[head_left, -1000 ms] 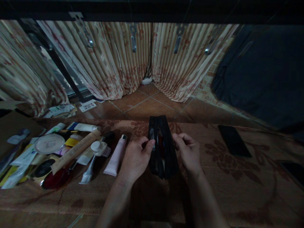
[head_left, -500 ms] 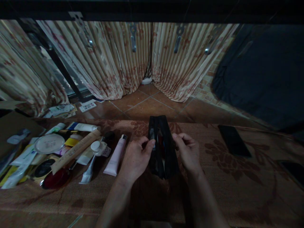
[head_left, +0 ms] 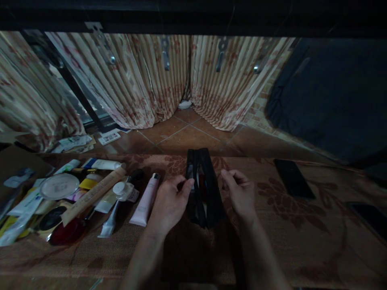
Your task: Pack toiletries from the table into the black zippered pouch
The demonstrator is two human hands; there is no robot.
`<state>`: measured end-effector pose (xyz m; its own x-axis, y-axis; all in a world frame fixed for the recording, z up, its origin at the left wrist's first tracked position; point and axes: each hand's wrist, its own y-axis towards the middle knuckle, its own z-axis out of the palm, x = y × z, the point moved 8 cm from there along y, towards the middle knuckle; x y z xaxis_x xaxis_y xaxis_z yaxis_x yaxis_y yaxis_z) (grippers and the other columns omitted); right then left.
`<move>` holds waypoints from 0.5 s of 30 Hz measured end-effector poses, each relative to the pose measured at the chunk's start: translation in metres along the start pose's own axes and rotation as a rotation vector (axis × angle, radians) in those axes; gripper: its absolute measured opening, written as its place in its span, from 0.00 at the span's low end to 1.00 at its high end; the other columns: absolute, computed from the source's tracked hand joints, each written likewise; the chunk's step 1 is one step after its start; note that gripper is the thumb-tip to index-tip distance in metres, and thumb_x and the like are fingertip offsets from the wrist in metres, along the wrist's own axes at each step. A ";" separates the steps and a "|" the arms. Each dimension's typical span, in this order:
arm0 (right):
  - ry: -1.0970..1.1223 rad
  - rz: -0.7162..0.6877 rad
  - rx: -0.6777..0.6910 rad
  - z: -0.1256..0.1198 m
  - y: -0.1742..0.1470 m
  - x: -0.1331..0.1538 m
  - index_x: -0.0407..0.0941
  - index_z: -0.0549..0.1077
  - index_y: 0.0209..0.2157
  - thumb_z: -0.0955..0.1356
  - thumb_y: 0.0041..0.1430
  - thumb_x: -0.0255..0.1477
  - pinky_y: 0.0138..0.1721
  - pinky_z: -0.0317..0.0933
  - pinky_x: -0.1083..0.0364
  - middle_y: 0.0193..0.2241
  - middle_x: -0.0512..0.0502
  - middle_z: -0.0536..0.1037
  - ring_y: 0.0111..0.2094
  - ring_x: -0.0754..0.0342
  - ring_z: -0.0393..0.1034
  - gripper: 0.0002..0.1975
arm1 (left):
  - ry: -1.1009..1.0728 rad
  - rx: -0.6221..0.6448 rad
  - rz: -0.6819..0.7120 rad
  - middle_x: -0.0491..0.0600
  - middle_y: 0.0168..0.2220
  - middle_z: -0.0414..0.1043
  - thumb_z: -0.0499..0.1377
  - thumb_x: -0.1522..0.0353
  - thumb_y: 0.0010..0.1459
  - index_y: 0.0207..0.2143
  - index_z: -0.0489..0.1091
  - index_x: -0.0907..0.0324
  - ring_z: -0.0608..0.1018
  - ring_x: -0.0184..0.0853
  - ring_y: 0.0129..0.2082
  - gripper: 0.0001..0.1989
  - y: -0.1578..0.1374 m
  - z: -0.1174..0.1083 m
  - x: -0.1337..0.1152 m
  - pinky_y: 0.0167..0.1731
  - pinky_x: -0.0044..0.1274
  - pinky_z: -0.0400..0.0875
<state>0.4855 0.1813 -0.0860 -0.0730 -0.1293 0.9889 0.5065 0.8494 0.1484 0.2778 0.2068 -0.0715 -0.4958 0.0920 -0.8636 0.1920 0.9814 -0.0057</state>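
A black zip pouch (head_left: 211,197) sits lengthwise in front of me with its top parted. Inside it are pale, red and blue bits too dark to name. My left hand (head_left: 173,197) pinches the pouch's left edge between thumb and forefinger. On the other side, my right hand (head_left: 240,191) is closed with its thumb against the forefinger, a small gap away from the pouch. Nothing shows in its fingers. A pink squeeze tube (head_left: 145,201) with a silver cap lies left of my left hand.
At the left is a pile of cosmetics, with a round clear case (head_left: 59,186), a white-capped bottle (head_left: 122,190) and several tubes. A cardboard box (head_left: 21,161) stands behind. Two dark phones (head_left: 293,178) lie at the right on the patterned cloth (head_left: 272,249). Striped curtains (head_left: 136,80) hang beyond.
My right hand has come slightly away from the pouch's right side. My left hand stays at the left edge. The whole view has shifted slightly.
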 end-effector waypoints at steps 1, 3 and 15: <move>0.003 0.000 -0.009 -0.002 0.001 0.000 0.46 0.62 0.16 0.72 0.54 0.42 0.23 0.50 0.58 0.15 0.57 0.59 0.20 0.60 0.52 0.22 | -0.001 -0.001 -0.005 0.44 0.23 0.70 0.54 0.55 0.62 0.26 0.70 0.58 0.70 0.32 0.24 0.18 0.000 0.000 0.000 0.27 0.23 0.61; 0.020 -0.007 -0.019 -0.006 0.003 -0.001 0.46 0.62 0.16 0.72 0.54 0.42 0.23 0.50 0.58 0.15 0.57 0.59 0.20 0.60 0.52 0.22 | 0.000 0.005 -0.025 0.44 0.24 0.71 0.54 0.54 0.61 0.27 0.71 0.58 0.71 0.32 0.24 0.19 0.001 -0.001 0.002 0.28 0.23 0.62; -0.334 -0.035 -0.314 -0.110 -0.003 -0.024 0.44 0.71 0.27 0.67 0.56 0.46 0.33 0.62 0.54 0.25 0.49 0.73 0.29 0.53 0.67 0.18 | 0.045 0.074 -0.033 0.44 0.25 0.74 0.53 0.50 0.60 0.27 0.71 0.56 0.75 0.36 0.27 0.21 0.008 -0.002 0.004 0.30 0.25 0.65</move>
<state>0.5803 0.1256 -0.1110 -0.3418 0.0607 0.9378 0.7307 0.6447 0.2246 0.2760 0.2156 -0.0739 -0.5402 0.0688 -0.8388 0.2363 0.9690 -0.0727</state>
